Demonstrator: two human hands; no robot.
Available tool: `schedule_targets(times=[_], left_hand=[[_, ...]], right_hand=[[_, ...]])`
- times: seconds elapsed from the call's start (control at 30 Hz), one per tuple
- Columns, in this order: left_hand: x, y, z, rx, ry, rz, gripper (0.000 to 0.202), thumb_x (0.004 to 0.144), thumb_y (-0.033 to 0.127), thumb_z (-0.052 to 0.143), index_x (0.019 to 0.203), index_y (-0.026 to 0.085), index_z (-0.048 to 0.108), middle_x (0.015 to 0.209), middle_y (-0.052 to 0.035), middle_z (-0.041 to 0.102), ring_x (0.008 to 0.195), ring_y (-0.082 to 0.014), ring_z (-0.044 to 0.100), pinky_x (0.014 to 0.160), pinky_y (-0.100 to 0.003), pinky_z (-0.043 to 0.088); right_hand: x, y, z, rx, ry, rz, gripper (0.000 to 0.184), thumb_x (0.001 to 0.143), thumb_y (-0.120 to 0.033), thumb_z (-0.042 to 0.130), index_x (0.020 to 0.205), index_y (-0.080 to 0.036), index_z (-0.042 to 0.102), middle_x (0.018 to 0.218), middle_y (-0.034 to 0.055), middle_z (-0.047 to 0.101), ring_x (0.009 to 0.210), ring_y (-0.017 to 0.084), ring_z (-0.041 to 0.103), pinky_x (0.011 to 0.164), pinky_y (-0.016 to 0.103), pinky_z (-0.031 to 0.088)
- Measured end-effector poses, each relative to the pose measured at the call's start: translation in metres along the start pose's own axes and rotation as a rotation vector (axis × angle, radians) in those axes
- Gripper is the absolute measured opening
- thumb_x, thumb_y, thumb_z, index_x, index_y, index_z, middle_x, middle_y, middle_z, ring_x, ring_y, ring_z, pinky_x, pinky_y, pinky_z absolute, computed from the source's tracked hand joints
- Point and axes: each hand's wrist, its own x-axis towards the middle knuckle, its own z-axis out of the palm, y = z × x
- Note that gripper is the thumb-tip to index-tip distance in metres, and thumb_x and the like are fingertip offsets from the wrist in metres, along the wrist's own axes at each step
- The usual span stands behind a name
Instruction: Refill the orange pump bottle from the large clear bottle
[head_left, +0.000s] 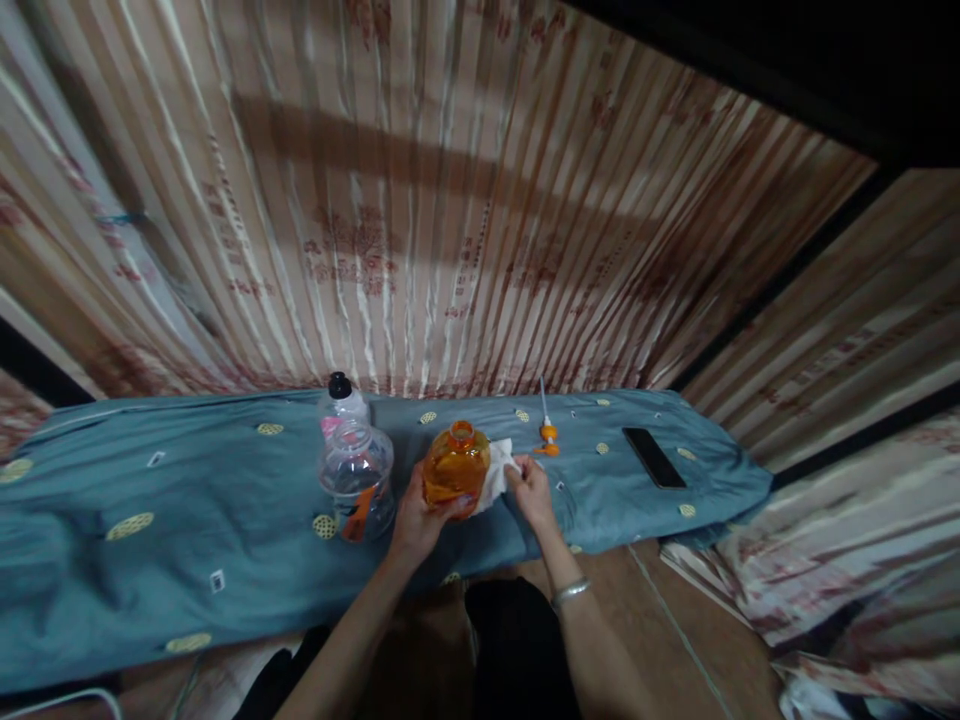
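An amber see-through bottle point(455, 470) with an uncapped neck is held upright in my left hand point(421, 512), whose fingers wrap round its lower left side. My right hand point(529, 490) pinches a white tissue point(496, 474) that lies along the bottle's right side. An orange pump head point(549, 436) with a pale dip tube rests on the cloth just beyond my right hand. Left of the amber bottle stand a clear, wide plastic bottle point(358, 485) with an orange label and, behind it, a bottle with a black cap point(340, 386).
Teal patterned cloth point(255, 520) covers the long surface under these things. A black phone point(654, 458) lies toward its right end. Pleated patterned curtains point(420, 200) hang close behind and at the right. Dark frame bars cross the upper right, and a brown floor point(667, 620) shows below.
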Motion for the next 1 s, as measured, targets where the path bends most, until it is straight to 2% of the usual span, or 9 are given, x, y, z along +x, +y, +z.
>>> schedule_targets(times=[0.1,0.2,0.3,0.43,0.6,0.7,0.77,0.83,1.0], left_hand=[[0.002,-0.001,0.001,0.030,-0.032,0.019,0.047,0.104,0.043,0.083,0.145,0.021,0.072,0.143,-0.0119,0.077,0.124,-0.0307,0.078,0.108,-0.057,0.067],[0.005,-0.002,0.002,0.046,-0.046,0.032,0.047,0.106,0.045,0.081,0.146,0.021,0.071,0.146,-0.0126,0.075,0.126,-0.0312,0.077,0.107,-0.057,0.067],[0.007,-0.004,0.004,0.057,-0.046,0.035,0.048,0.106,0.045,0.081,0.147,0.022,0.071,0.148,-0.0130,0.074,0.127,-0.0315,0.077,0.107,-0.057,0.067],[0.006,-0.005,0.004,0.068,-0.048,0.029,0.048,0.106,0.045,0.081,0.147,0.022,0.071,0.147,-0.0127,0.075,0.125,-0.0312,0.077,0.106,-0.057,0.067],[0.006,-0.007,0.005,0.070,-0.040,0.032,0.050,0.106,0.045,0.081,0.149,0.022,0.070,0.149,-0.0132,0.074,0.128,-0.0320,0.076,0.108,-0.058,0.067],[0.007,-0.008,0.006,0.061,-0.039,0.028,0.050,0.106,0.045,0.081,0.149,0.022,0.070,0.149,-0.0132,0.074,0.127,-0.0317,0.076,0.107,-0.057,0.067],[0.007,-0.008,0.007,0.056,-0.037,0.024,0.049,0.106,0.045,0.081,0.148,0.022,0.070,0.149,-0.0131,0.074,0.126,-0.0314,0.077,0.106,-0.057,0.067],[0.006,-0.007,0.006,0.053,-0.037,0.020,0.049,0.106,0.045,0.081,0.148,0.022,0.070,0.149,-0.0131,0.074,0.127,-0.0315,0.077,0.107,-0.057,0.067],[0.006,-0.004,0.008,0.035,-0.057,0.008,0.049,0.106,0.044,0.081,0.148,0.022,0.070,0.147,-0.0129,0.075,0.126,-0.0314,0.077,0.107,-0.057,0.067]], right_hand=[[0.013,-0.026,0.004,0.111,-0.035,-0.033,0.036,0.089,-0.062,0.068,0.080,-0.028,0.063,0.071,-0.0024,0.067,0.068,0.022,0.064,0.070,0.031,0.054],[0.020,-0.053,0.012,0.178,-0.094,-0.095,0.035,0.093,-0.060,0.073,0.082,-0.027,0.068,0.094,0.0047,0.082,0.100,0.027,0.078,0.094,0.037,0.061],[0.021,-0.061,0.010,0.210,-0.091,-0.152,0.036,0.096,-0.062,0.075,0.098,-0.027,0.077,0.122,0.0088,0.086,0.126,0.030,0.077,0.114,0.043,0.058],[0.008,-0.032,-0.003,0.116,-0.032,-0.101,0.055,0.092,-0.062,0.080,0.136,-0.029,0.078,0.149,0.0126,0.080,0.146,0.036,0.070,0.126,0.053,0.053],[-0.028,0.010,0.001,-0.402,-0.141,0.026,0.078,0.084,-0.033,0.079,0.161,-0.025,0.067,0.169,0.0156,0.068,0.164,0.039,0.056,0.135,0.060,0.046],[-0.038,0.011,0.003,-0.433,-0.130,0.055,0.062,0.078,-0.021,0.077,0.141,-0.023,0.081,0.154,0.0184,0.078,0.151,0.040,0.068,0.127,0.055,0.053],[-0.035,0.004,-0.004,-0.405,-0.121,0.048,0.037,0.079,-0.021,0.075,0.114,-0.024,0.088,0.120,0.0147,0.090,0.123,0.036,0.082,0.112,0.045,0.061],[-0.026,-0.005,-0.017,-0.350,-0.086,0.033,0.021,0.084,-0.029,0.072,0.098,-0.026,0.088,0.087,0.0071,0.087,0.092,0.031,0.083,0.091,0.038,0.065],[0.013,-0.040,-0.040,-0.149,0.064,-0.040,0.051,0.093,-0.061,0.066,0.114,-0.020,0.087,0.077,0.0036,0.082,0.067,0.024,0.070,0.065,0.033,0.058]])
